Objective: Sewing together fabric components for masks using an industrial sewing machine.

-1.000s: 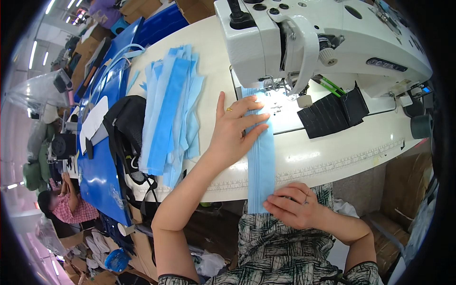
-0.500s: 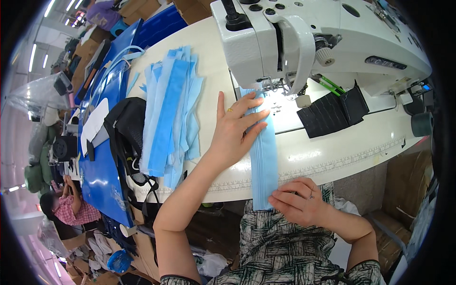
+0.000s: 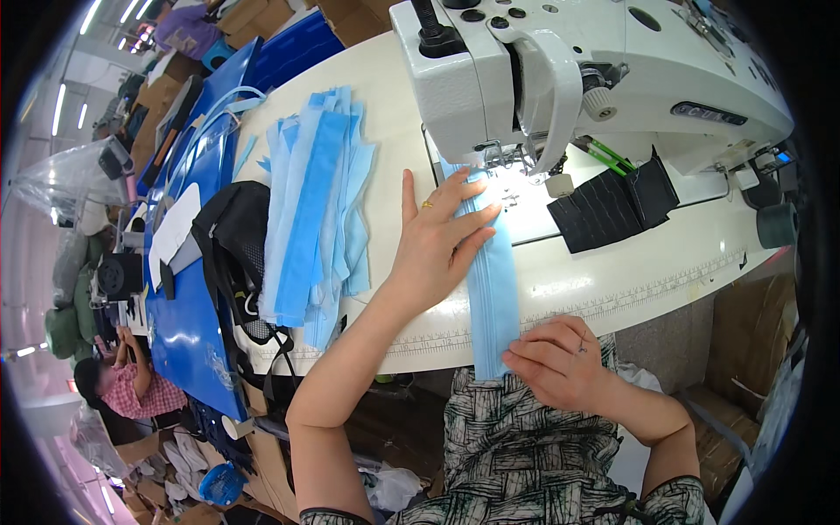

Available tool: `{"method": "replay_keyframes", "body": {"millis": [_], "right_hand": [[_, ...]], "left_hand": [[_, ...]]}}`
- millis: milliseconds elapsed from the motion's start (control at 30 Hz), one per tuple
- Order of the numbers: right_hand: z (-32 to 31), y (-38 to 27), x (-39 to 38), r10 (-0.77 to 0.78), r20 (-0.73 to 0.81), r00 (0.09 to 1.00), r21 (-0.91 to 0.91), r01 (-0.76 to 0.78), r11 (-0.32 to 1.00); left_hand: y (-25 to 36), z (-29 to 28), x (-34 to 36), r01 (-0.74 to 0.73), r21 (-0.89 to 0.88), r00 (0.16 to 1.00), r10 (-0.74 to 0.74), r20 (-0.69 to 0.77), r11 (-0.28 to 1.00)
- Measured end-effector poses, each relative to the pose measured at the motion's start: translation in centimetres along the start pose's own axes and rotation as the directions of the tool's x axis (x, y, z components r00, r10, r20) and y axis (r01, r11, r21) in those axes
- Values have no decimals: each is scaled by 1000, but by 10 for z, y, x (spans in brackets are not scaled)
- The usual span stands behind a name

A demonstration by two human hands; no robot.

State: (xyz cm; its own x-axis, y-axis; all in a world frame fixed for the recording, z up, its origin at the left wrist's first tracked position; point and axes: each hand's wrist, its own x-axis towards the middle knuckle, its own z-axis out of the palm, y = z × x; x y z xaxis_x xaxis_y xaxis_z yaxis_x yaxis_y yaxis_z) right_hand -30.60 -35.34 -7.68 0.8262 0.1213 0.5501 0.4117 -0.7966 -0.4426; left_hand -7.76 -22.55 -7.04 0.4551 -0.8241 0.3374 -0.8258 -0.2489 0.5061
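A long light blue fabric strip [image 3: 493,289] with lengthwise ridges runs from under the needle area of the white sewing machine [image 3: 490,92] toward me, its near end hanging past the table edge. My left hand [image 3: 435,243] lies on the strip just in front of the lit needle area, fingers stretched out and apart. At the near end, my right hand [image 3: 558,360] pinches the strip's right edge between thumb and fingers. The machine head hides the strip's far end.
Left of my left hand lies a pile of blue fabric strips [image 3: 311,210], beside a black mesh bag [image 3: 234,236]. Black fabric [image 3: 599,210] and green-handled tool [image 3: 608,156] lie right of the needle. A printed ruler [image 3: 612,306] follows the table's front edge. Another person [image 3: 144,385] sits far left.
The strip's near end has shifted slightly right and a little toward the machine. My right hand has moved with it, while my left hand has barely slid.
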Motion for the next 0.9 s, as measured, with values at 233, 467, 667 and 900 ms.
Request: {"method": "replay_keyframes", "body": {"millis": [233, 467, 667, 900], "right_hand": [[-2, 3, 6, 41, -9, 999, -29, -41, 999], [-4, 4, 14, 82, 14, 997, -10, -82, 997], [-2, 11, 24, 86, 11, 996, -16, -86, 996], [-4, 18, 38, 95, 44, 995, -61, -92, 994]], "left_hand": [[5, -3, -4, -4, -17, 998, 5, 67, 1000], [4, -1, -3, 18, -44, 999, -16, 47, 999], [3, -1, -3, 5, -69, 999, -3, 34, 998], [3, -2, -3, 12, -60, 999, -9, 46, 998]]}}
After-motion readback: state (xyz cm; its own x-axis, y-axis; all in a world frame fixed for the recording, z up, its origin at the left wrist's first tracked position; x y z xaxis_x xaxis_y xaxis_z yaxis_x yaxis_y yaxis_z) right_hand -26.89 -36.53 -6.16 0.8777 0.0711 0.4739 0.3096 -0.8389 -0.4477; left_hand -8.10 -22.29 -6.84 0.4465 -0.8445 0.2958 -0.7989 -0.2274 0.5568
